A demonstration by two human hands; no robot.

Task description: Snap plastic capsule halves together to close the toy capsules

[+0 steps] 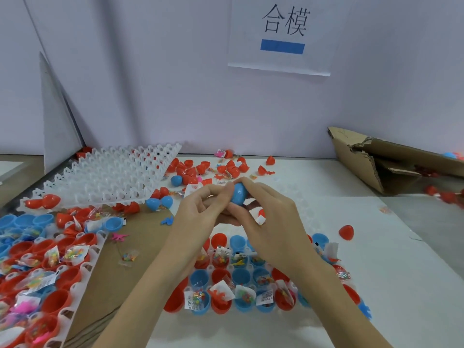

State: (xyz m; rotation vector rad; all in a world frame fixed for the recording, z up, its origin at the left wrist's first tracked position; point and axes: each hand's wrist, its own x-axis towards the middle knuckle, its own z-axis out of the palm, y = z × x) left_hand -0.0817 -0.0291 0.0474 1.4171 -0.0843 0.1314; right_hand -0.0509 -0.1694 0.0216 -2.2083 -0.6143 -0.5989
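Blue plastic, smooth and glossy, forms the capsule [238,193] that is held above the table [376,272], between the two hands and just beyond the near tray [251,277] of open halves. It is gripped by the right hand [273,219], whose thumb and fingers are curled round its right side, while the left hand [200,209] is brought against its left end with the fingertips pinched on it; whether the two halves are already seated cannot be told, since the seam is hidden by the fingers. A small red-and-white item [261,215] is seen under the right palm, and what it is cannot be made out. The shell is judged to be light, thin-walled and stiff, with a little give at the rim, so that a short, firm squeeze along its long axis should be enough for the snap. Because the surface is slick and rounded, a slip is likely if it is pinched only at the tips; it is best taken by the domed ends, one in each hand, with the seam left free. A toy packet caught in the joint would be expected to stop the closure. Loose red halves [190,169] are scattered at the back of the table, an empty white grid tray [108,177] is propped to the left, and a torn cardboard box [376,159] is lying to the right.
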